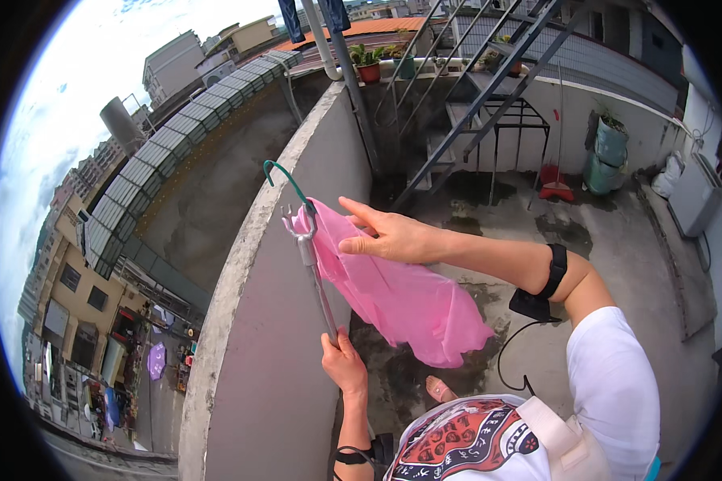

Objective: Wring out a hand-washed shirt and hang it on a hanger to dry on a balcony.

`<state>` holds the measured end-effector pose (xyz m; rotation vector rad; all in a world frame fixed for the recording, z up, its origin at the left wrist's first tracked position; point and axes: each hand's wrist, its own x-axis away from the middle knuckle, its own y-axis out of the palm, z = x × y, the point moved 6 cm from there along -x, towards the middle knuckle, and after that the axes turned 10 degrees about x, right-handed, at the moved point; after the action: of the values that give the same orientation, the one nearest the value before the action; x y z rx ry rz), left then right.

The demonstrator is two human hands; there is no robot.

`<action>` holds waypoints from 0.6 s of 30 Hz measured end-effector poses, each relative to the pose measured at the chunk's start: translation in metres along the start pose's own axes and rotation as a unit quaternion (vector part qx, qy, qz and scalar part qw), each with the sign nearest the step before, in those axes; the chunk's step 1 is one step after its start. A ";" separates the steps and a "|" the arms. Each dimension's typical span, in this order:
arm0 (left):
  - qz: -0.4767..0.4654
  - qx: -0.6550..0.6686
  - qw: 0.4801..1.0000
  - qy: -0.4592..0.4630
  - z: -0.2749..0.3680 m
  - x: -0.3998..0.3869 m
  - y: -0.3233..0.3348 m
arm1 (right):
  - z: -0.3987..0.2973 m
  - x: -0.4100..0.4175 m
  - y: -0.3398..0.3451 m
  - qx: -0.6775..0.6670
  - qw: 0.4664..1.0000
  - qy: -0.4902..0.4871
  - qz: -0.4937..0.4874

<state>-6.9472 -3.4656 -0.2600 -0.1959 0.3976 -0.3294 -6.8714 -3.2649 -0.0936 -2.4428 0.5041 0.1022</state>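
Note:
My left hand [346, 364] grips the metal shaft of a clothes-hanging pole [319, 288]. At the pole's top, a pronged fork [299, 227] meets the neck of a green hanger [286, 171], whose curved hook points up and left. From that hanger droops a thin pink garment [391, 294], spreading down to the right. My right hand [394, 234] is over the garment's upper part, its fingers extended and apart, grasping nothing. Whether it touches the cloth is hard to tell.
A concrete parapet wall [259, 240] runs along my left, with a street far below. Metal stairs [487, 90] rise ahead, beside a black frame stand [520, 123]. A red dustpan [555, 185] and large planter [604, 150] stand farther right. A cable [502, 355] dangles from my right arm.

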 end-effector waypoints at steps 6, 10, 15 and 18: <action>0.031 0.117 0.993 0.012 0.028 -0.110 0.041 | 0.080 0.030 -0.035 -0.179 0.971 0.033 -0.154; -0.005 0.256 0.966 0.014 0.092 -0.187 0.057 | 0.235 0.073 0.013 0.149 0.952 0.208 -0.169; 0.014 0.363 0.930 0.059 0.198 -0.254 0.060 | 0.255 0.037 0.122 0.126 0.977 0.027 -0.167; 0.025 0.404 0.910 0.090 0.260 -0.277 0.052 | 0.269 0.000 0.125 -0.028 0.986 0.157 0.045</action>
<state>-7.0673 -3.2884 0.0579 0.6628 0.4181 -0.4386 -6.9056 -3.1930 -0.3798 -2.5035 0.7595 -0.2384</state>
